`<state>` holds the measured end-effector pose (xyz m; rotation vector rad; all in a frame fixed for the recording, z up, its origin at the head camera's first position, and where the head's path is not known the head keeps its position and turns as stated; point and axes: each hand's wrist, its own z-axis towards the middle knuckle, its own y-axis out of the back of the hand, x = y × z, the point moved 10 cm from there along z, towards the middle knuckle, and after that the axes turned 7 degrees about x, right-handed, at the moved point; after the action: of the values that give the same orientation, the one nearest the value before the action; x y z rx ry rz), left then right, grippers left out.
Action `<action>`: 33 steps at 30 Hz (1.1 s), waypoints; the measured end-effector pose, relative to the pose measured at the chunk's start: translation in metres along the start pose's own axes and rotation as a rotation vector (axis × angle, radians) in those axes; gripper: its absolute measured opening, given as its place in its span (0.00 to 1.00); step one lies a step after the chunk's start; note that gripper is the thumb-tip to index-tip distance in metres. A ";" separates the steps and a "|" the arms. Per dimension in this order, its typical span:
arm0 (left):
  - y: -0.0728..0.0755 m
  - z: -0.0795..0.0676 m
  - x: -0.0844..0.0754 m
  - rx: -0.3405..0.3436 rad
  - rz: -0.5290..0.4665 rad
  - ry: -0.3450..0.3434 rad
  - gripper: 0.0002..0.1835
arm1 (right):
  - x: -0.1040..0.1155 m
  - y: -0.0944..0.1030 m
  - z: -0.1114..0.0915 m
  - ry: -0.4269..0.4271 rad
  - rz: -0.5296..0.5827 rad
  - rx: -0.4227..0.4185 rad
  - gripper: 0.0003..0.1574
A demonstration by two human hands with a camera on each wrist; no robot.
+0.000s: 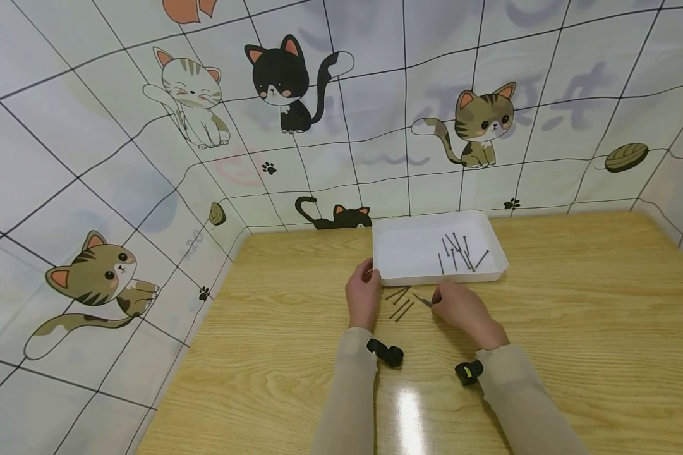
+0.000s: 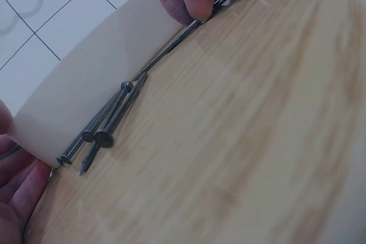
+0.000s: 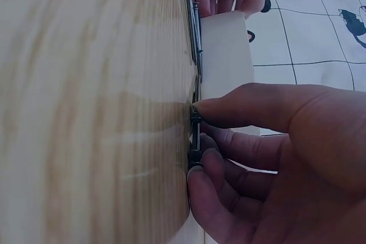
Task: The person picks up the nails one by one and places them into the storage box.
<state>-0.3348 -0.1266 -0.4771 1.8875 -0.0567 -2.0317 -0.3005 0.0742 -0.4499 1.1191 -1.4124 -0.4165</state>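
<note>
My left hand (image 1: 363,294) is at the front left corner of a shallow white tray (image 1: 405,254), gripping its edge between thumb and fingers. Just in front of the tray, my right hand (image 1: 460,311) pinches dark metal nails (image 3: 196,141) low against the tabletop; their exact number is hard to tell. Between the two hands lie several loose nails (image 1: 402,309), some crossing, close to the tray's front wall (image 2: 108,67). More nails (image 1: 455,260) are scattered inside the tray's right half. The left fingertips are partly hidden behind the tray corner.
The wooden table (image 1: 284,354) extends to both sides and towards me. Right behind the tray rises a white wall covering (image 1: 375,145) with grid lines and cartoon cats; another such wall (image 1: 91,208) stands on the left. Each wrist carries a small black camera.
</note>
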 end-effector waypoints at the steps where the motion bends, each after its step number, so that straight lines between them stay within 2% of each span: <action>1: 0.000 0.000 0.000 0.000 -0.001 -0.001 0.18 | 0.000 0.000 0.000 0.000 0.001 -0.002 0.07; 14: -0.002 -0.001 0.001 0.007 -0.016 -0.002 0.17 | 0.002 0.005 -0.003 0.049 0.018 -0.069 0.06; 23: -0.003 -0.001 0.002 0.012 -0.028 -0.004 0.17 | 0.000 0.006 -0.006 0.047 0.055 -0.070 0.08; 33: -0.001 0.000 0.001 0.013 -0.017 -0.010 0.17 | 0.004 0.008 -0.004 0.064 0.037 -0.094 0.09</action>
<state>-0.3355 -0.1258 -0.4779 1.8926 -0.0566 -2.0567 -0.2991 0.0763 -0.4409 1.0201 -1.3427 -0.4129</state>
